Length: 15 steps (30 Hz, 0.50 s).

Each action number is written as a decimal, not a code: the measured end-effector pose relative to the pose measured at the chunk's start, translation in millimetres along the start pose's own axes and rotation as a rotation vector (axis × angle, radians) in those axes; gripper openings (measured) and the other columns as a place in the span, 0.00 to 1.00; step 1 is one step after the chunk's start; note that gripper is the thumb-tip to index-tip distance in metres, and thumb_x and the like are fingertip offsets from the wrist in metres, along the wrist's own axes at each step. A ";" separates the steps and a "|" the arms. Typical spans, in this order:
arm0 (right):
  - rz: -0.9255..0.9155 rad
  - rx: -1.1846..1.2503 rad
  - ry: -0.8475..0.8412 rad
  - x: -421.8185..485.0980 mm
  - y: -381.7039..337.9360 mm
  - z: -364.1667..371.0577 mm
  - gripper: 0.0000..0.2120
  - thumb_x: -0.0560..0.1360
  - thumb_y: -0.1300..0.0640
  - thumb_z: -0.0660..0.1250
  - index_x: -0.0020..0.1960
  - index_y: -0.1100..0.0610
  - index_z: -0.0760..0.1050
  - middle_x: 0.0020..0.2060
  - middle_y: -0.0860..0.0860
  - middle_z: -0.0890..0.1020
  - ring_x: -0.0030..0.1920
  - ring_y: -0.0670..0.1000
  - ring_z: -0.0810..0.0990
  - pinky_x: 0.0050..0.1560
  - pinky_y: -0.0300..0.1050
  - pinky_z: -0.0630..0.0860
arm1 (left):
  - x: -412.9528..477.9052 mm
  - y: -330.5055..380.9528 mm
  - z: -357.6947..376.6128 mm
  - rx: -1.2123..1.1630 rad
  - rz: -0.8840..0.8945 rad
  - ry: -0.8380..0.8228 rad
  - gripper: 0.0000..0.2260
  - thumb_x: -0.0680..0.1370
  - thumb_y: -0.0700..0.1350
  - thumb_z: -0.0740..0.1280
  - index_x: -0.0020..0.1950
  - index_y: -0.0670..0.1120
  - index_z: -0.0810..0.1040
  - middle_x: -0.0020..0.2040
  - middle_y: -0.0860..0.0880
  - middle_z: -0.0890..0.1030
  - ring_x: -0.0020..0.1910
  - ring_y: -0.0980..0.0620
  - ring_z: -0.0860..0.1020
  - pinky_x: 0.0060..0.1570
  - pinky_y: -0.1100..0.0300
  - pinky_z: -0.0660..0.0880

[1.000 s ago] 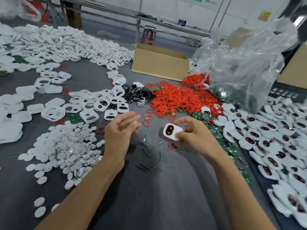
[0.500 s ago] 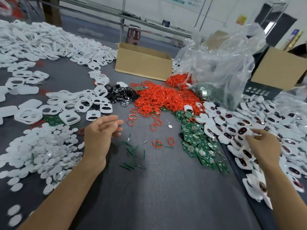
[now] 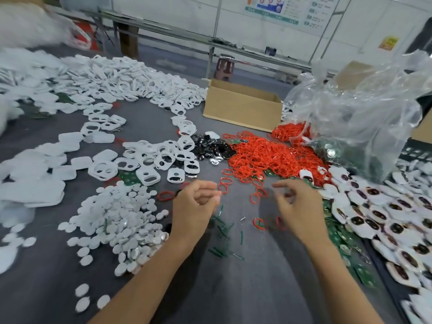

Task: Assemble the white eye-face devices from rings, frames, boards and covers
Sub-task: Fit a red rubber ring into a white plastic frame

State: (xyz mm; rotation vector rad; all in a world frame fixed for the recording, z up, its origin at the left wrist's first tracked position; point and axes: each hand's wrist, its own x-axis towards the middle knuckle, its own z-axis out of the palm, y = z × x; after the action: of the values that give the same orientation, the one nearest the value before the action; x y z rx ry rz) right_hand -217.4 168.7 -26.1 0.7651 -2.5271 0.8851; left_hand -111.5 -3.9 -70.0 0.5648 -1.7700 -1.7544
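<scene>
My left hand (image 3: 195,204) hovers over the grey table with loosely curled fingers and holds nothing. My right hand (image 3: 295,204) hovers beside it, fingers spread and blurred, also empty. Between and just beyond them lie loose red rings (image 3: 225,183). A big heap of red rings (image 3: 264,155) sits further back. White frames with eye holes (image 3: 149,175) lie left of centre. White oval covers (image 3: 117,216) are piled left of my left hand. Green boards (image 3: 336,235) lie to the right. Finished white eye-face devices (image 3: 378,216) cover the right side.
A cardboard box (image 3: 240,108) stands at the back centre. A clear plastic bag (image 3: 360,118) bulges at the back right. Black glossy parts (image 3: 210,148) lie beside the ring heap. Small green strips (image 3: 222,228) are scattered under my hands. More white frames (image 3: 121,83) pile far left.
My right hand put the assembled device down among the finished ones at the right and came back to the centre empty. The left hand stayed nearly in place. The view swung left.
</scene>
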 end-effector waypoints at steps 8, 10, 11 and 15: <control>-0.272 0.074 -0.393 34.3 -80.9 85.9 0.16 0.74 0.65 0.64 0.61 0.58 0.78 0.58 0.54 0.81 0.61 0.55 0.76 0.64 0.47 0.69 | 5.5 -1.9 -7.6 0.039 0.053 0.202 0.14 0.75 0.33 0.68 0.55 0.50 0.77 0.48 0.53 0.84 0.44 0.60 0.81 0.47 0.67 0.77; -0.275 0.031 -0.431 46.1 -88.4 100.1 0.17 0.74 0.64 0.63 0.62 0.59 0.77 0.60 0.57 0.79 0.62 0.56 0.74 0.63 0.48 0.69 | 6.0 -0.4 -7.9 0.001 0.064 0.215 0.16 0.75 0.31 0.66 0.56 0.51 0.76 0.51 0.53 0.83 0.47 0.63 0.80 0.45 0.73 0.73; -0.258 0.004 -0.440 49.9 -90.0 106.4 0.16 0.74 0.64 0.63 0.62 0.59 0.77 0.59 0.57 0.78 0.61 0.57 0.74 0.61 0.49 0.71 | 6.6 -0.1 -7.5 -0.016 0.067 0.221 0.17 0.75 0.30 0.66 0.56 0.51 0.75 0.52 0.53 0.82 0.48 0.63 0.80 0.45 0.74 0.73; -0.208 -0.017 -0.430 52.6 -87.9 119.0 0.07 0.73 0.60 0.68 0.50 0.59 0.76 0.49 0.56 0.76 0.52 0.58 0.75 0.49 0.50 0.73 | 8.7 -1.7 -9.3 -0.041 0.043 0.245 0.17 0.75 0.30 0.64 0.54 0.52 0.76 0.52 0.55 0.81 0.51 0.64 0.79 0.52 0.57 0.79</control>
State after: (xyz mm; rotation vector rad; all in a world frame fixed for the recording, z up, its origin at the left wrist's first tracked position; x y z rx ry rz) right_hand -224.3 13.4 -48.0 1.3055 -2.7365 0.6855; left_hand -112.0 -16.7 -71.0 0.6875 -1.5624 -1.6131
